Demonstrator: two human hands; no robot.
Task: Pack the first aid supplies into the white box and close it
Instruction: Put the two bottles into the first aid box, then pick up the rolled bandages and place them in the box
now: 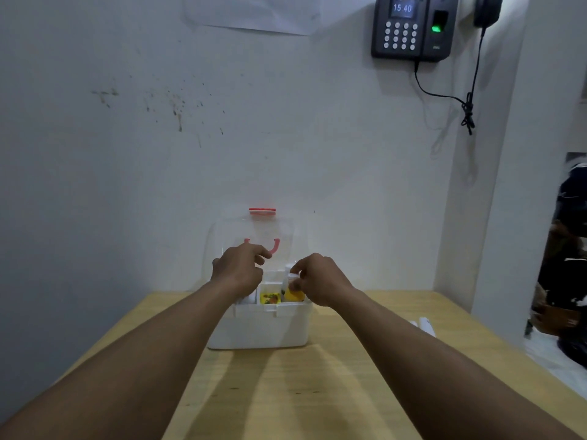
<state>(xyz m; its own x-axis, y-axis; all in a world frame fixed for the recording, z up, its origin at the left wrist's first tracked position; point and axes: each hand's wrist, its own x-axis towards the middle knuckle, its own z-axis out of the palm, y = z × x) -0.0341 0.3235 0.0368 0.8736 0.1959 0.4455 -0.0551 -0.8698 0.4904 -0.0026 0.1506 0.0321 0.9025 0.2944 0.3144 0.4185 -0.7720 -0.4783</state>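
The white box (260, 328) stands on the wooden table against the wall. Its clear lid (254, 230), with a red latch at the top and a red handle, stands open and upright. Inside I see a yellow packet (270, 297) and a yellow bottle with a white cap (291, 289) at the right. My right hand (317, 279) pinches the top of that bottle over the box. My left hand (241, 268) hovers over the box's left part, fingers curled near the lid's red handle; whether it holds anything I cannot tell.
A small white object (424, 325) lies on the table (286, 392) to the right of the box. The wall is right behind the box. A dark keypad device (413, 27) with a cable hangs on the wall. A doorway with dark shapes opens at the right.
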